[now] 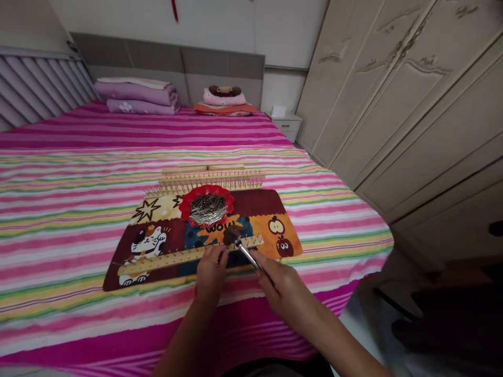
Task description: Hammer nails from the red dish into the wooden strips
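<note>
A: Fingers of the right hand point(281, 283)?

B: Curled firmly round the metal handle of a hammer point(248, 255). On my feed its dark head shows over the right part of a wooden strip point(168, 259).

A: Left hand point(210, 272)?

B: Fingers bunched at the strip's near edge. Whether they pinch anything, I can't tell.

A: Outward?

B: Strip lies across the near half of a patterned mat point(255, 201), nails along it. Beyond: red bowl point(184, 207) of loose nails point(208, 208); farther, nail-studded strips point(212, 182). Striped bedspread point(334, 199) beneath.
</note>
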`<action>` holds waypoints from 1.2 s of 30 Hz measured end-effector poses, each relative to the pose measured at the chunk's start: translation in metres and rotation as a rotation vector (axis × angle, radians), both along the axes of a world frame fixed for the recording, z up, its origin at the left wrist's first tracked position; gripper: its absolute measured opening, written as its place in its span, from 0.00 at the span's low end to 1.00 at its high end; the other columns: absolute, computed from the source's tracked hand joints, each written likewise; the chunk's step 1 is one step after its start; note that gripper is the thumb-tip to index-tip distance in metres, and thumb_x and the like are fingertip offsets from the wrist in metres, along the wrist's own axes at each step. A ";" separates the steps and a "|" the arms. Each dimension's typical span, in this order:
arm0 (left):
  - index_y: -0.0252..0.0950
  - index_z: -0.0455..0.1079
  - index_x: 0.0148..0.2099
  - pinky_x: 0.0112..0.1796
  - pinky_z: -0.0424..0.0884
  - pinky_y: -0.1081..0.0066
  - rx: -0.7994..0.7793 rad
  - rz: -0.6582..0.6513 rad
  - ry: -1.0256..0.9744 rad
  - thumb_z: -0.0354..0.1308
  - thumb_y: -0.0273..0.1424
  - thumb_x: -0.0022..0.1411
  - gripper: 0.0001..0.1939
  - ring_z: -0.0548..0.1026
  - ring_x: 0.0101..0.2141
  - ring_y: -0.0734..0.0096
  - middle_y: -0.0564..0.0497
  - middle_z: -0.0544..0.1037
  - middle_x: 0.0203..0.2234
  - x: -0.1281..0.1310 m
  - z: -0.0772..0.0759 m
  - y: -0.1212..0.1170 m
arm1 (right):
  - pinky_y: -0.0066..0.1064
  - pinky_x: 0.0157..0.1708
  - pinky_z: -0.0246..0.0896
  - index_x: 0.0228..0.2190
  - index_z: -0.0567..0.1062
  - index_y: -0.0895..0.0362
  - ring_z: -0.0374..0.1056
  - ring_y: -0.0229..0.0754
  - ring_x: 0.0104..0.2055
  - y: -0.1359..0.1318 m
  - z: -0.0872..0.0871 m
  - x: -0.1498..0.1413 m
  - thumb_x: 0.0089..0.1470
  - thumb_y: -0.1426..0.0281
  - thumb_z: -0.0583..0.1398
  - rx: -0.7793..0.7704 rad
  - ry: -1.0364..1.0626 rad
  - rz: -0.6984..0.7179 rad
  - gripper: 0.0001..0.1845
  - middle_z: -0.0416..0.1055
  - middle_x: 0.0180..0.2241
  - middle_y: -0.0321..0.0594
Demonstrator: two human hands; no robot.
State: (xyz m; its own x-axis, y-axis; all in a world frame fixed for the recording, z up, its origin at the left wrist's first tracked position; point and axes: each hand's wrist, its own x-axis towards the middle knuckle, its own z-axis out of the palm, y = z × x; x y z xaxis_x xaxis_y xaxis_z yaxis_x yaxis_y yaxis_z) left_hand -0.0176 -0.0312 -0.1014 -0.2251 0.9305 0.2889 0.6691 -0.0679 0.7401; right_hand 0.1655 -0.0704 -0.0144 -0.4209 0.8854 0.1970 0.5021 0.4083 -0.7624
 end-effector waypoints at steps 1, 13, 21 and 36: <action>0.39 0.71 0.31 0.36 0.67 0.71 0.006 -0.002 0.002 0.51 0.32 0.56 0.08 0.72 0.33 0.68 0.51 0.75 0.28 0.000 0.000 0.000 | 0.37 0.43 0.66 0.56 0.63 0.57 0.71 0.46 0.42 0.001 -0.002 -0.001 0.58 0.74 0.49 -0.020 -0.028 0.014 0.24 0.74 0.42 0.47; 0.40 0.72 0.34 0.36 0.69 0.68 -0.031 -0.002 -0.019 0.52 0.35 0.54 0.09 0.74 0.32 0.67 0.50 0.76 0.29 -0.005 0.008 -0.003 | 0.28 0.26 0.62 0.53 0.68 0.54 0.63 0.38 0.23 -0.048 -0.027 0.044 0.58 0.67 0.49 -0.419 0.093 -0.052 0.22 0.69 0.24 0.35; 0.37 0.73 0.37 0.40 0.67 0.69 -0.025 0.124 0.330 0.50 0.34 0.57 0.12 0.74 0.36 0.64 0.47 0.77 0.35 -0.047 0.066 0.040 | 0.23 0.14 0.45 0.51 0.69 0.58 0.49 0.32 0.14 -0.062 -0.115 0.062 0.49 0.59 0.53 -0.786 0.302 -0.258 0.28 0.56 0.15 0.27; 0.37 0.75 0.30 0.35 0.67 0.68 -0.500 -0.057 0.816 0.51 0.26 0.49 0.11 0.76 0.34 0.58 0.40 0.79 0.31 -0.070 0.070 0.116 | 0.20 0.10 0.40 0.53 0.66 0.58 0.48 0.29 0.11 -0.059 -0.130 0.061 0.48 0.56 0.51 -0.905 0.385 -0.302 0.32 0.58 0.16 0.25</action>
